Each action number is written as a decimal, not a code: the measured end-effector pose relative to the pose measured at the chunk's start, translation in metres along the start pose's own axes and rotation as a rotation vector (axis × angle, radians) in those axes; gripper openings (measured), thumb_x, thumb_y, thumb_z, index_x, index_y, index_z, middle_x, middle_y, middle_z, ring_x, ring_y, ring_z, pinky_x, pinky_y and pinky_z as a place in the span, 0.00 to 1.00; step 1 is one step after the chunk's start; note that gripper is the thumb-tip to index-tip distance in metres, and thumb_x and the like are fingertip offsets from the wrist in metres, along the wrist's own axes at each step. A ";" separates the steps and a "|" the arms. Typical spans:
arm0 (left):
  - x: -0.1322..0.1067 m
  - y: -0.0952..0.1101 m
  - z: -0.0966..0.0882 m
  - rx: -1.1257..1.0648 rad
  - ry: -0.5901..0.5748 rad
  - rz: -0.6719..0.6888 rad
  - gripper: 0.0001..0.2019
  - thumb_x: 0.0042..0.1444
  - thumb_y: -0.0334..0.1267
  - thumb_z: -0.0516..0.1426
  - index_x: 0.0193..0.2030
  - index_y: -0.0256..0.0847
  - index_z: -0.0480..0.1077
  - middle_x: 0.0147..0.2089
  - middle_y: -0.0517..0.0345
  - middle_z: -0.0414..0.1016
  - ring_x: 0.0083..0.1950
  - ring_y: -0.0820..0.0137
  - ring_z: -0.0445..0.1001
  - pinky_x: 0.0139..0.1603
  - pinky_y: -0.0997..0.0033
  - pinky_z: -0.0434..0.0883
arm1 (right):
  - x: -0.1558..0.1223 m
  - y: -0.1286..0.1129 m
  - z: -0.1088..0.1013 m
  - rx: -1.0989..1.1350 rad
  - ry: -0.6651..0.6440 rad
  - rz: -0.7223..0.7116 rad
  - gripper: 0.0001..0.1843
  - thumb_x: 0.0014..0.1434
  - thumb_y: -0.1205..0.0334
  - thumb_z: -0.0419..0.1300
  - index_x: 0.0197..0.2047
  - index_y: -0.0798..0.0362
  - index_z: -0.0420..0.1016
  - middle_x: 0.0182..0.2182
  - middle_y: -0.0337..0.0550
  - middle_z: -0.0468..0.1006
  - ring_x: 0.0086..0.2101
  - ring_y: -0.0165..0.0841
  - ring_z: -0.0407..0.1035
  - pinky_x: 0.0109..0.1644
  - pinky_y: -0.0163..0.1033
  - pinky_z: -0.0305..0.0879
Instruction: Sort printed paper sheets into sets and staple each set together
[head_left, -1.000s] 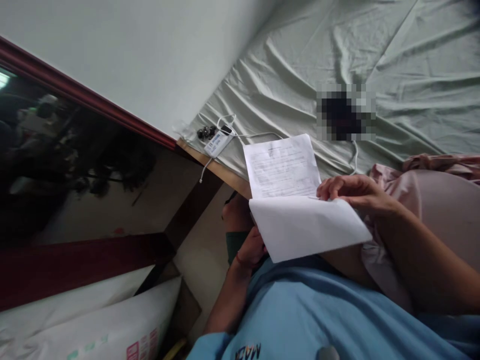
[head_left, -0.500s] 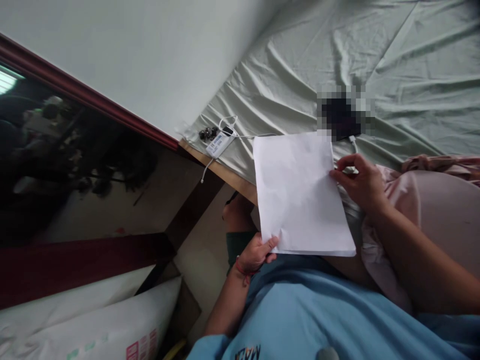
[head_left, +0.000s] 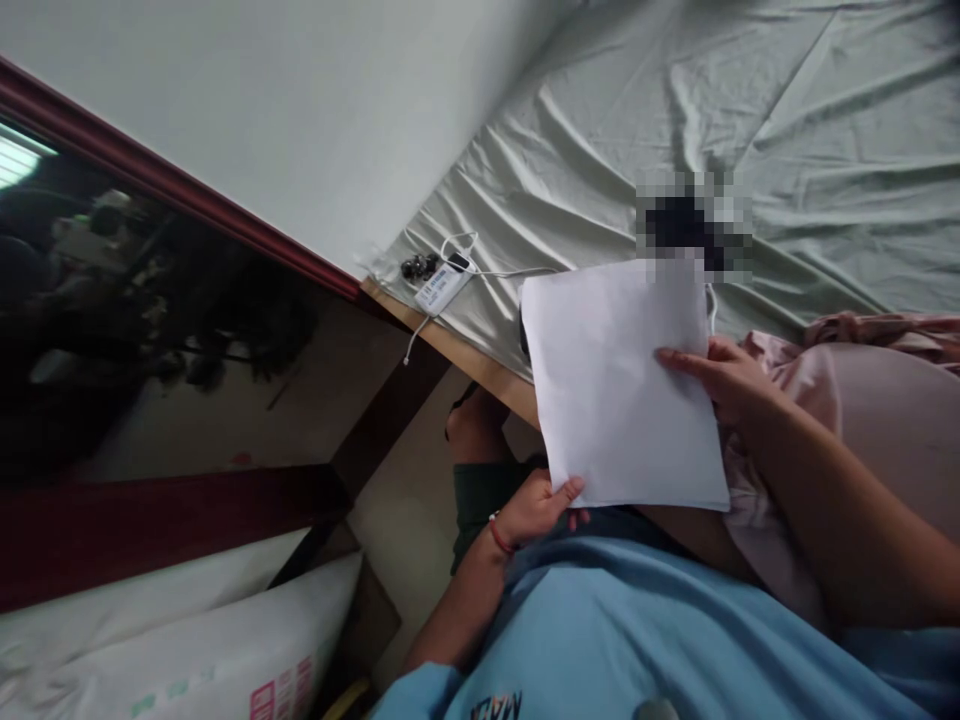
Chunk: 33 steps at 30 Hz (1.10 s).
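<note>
White blank paper (head_left: 622, 400), seemingly more than one sheet, is held up over my lap and the bed's edge. At its lower left corner my left hand (head_left: 538, 508) is closed, thumb on top and fingers underneath. My right hand (head_left: 727, 375) grips the right edge, with the thumb lying on the face of the paper and the other fingers mostly hidden behind it. Part of a dark object (head_left: 523, 330) shows behind the left edge; its kind is hidden. Beyond the top edge lies a blurred-out dark device (head_left: 682, 225) with a white cable.
A white power strip (head_left: 444, 288) with a cable lies by the wooden bed edge (head_left: 480, 365), beside small dark round things (head_left: 418, 266). Wrinkled green sheet (head_left: 585, 190) covers the bed. Pink fabric (head_left: 877, 400) is at right. White sacks (head_left: 225, 640) stand lower left, below a dark glossy panel (head_left: 150, 300).
The paper has shifted right with my left hand. My right hand has gone from pinching the edge to holding it with the thumb across the face. A dark object now shows at the left edge.
</note>
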<state>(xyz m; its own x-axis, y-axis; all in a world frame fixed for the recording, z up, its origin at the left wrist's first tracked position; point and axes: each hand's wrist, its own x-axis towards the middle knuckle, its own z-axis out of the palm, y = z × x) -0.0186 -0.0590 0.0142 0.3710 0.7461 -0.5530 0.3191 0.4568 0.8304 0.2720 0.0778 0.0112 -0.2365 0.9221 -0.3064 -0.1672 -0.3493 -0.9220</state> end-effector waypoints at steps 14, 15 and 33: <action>0.040 0.057 -0.042 -0.612 0.484 0.339 0.30 0.56 0.62 0.65 0.52 0.37 0.78 0.50 0.47 0.82 0.56 0.58 0.79 0.55 0.64 0.75 | -0.006 0.000 0.013 0.117 -0.022 0.211 0.17 0.50 0.50 0.77 0.33 0.52 0.79 0.27 0.44 0.83 0.22 0.34 0.75 0.23 0.38 0.72; 0.047 0.061 -0.041 -0.671 0.512 0.336 0.29 0.55 0.60 0.67 0.52 0.38 0.78 0.51 0.47 0.83 0.58 0.57 0.78 0.57 0.62 0.74 | -0.007 0.000 0.015 0.102 -0.033 0.228 0.18 0.49 0.50 0.77 0.33 0.52 0.79 0.27 0.44 0.83 0.22 0.34 0.75 0.23 0.37 0.72; 0.073 0.065 -0.018 -0.859 0.285 0.073 0.27 0.41 0.51 0.75 0.42 0.33 0.80 0.34 0.50 0.83 0.38 0.58 0.82 0.44 0.60 0.77 | 0.009 -0.073 0.043 -1.371 0.207 -0.753 0.20 0.71 0.60 0.51 0.61 0.48 0.75 0.61 0.54 0.75 0.57 0.50 0.69 0.62 0.59 0.67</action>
<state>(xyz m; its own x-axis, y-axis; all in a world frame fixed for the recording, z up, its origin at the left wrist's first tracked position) 0.0138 0.0340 0.0292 0.0985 0.8266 -0.5540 -0.4990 0.5228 0.6912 0.2410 0.1043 0.0859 -0.3532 0.8536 0.3829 0.8044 0.4861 -0.3415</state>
